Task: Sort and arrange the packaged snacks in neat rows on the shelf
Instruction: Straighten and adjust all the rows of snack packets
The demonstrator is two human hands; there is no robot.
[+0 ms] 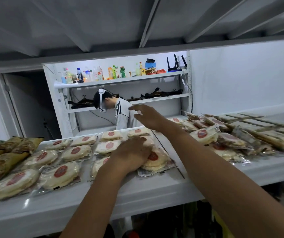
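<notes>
Packaged snacks point(64, 174) lie on the white shelf point(137, 193) in front of us. On the left side they sit in rows. They are round flat cakes with a red spot, each in a clear bag. On the right side more of them lie in a messy pile point(206, 136), some on top of others. At the far left are some brown packs point(2, 162).

Our left hand point(132, 153) lies on one pack point(156, 160) at the right end of the rows. Its grip is not closed. The fingers rest on top and press the pack down. Our right hand point(149, 116) is up in the air over the back of the shelf. Its fingers are spread, its grip is loose, and it holds nothing.

We think these packs are light. The bags look thin and shiny, so they may slip. The cake inside may crack if we bend it or squeeze it hard.

So we think it is best to slide a pack flat along the shelf. We could also lift it by two sides of the cake, thumb on one side and fingers on the other. The floppy bag edge may be a bad place to hold, as the cake could hang and tip. In the pile, the top packs should come off first.

Another person point(122, 115) stands behind the shelf, well apart from our hands.
</notes>
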